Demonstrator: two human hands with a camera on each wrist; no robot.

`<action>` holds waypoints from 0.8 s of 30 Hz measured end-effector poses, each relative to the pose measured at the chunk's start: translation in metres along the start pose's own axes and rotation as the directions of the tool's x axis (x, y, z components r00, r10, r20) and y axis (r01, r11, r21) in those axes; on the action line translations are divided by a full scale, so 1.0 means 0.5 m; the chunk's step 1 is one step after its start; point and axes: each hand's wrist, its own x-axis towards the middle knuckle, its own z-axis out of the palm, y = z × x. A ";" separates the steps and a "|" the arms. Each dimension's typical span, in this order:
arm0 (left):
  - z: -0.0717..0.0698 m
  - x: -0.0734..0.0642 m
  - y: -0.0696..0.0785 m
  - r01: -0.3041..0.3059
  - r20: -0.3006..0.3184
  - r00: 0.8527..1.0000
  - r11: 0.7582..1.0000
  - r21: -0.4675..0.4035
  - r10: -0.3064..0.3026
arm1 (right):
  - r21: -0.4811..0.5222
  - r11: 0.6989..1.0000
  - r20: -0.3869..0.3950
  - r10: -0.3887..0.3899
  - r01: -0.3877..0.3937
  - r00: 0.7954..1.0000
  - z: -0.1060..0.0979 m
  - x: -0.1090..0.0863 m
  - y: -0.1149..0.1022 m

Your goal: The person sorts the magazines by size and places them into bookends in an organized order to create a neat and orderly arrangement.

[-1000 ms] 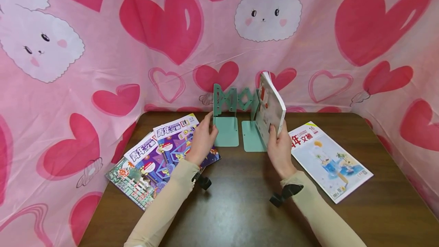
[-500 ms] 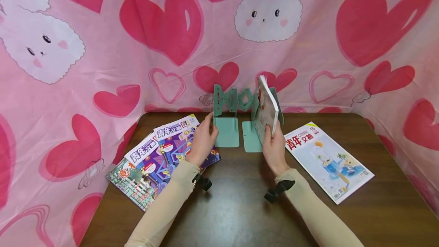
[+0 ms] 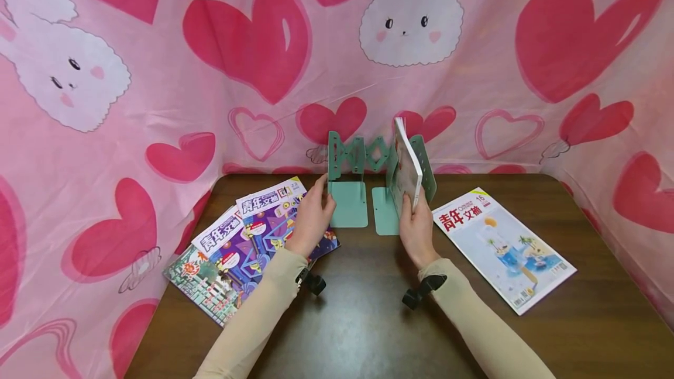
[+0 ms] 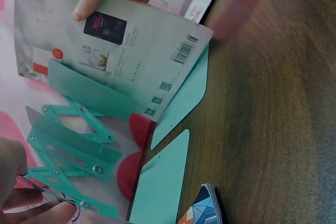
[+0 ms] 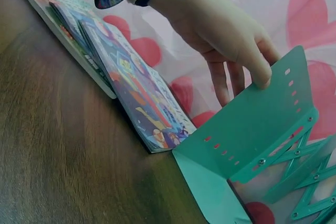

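Note:
A green expandable bookend stands at the back of the table. My left hand pinches its left end plate, thumb inside and fingers outside, as the right wrist view shows of that hand. My right hand grips the lower near edge of a magazine, held on edge and leaning slightly left. It is between the bookend's right divider and right end plate. In the left wrist view, the magazine's pale back cover faces the camera, the right thumb pressing on it. Whether its bottom touches the base is hidden.
Several overlapping magazines lie on the left of the wooden table, partly behind the left forearm. Another magazine with a blue cover picture lies flat on the right. A pink heart-patterned cloth hangs behind the table.
My right hand has moved left and slightly down with the magazine, now in front of the bookend's right end plate, which has come into view. My left hand stays put.

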 end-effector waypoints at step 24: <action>0.002 -0.004 -0.001 -0.007 -0.008 1.000 1.000 0.013 0.008 | -0.010 1.000 0.062 -0.018 0.019 0.998 -0.006 -0.004 0.009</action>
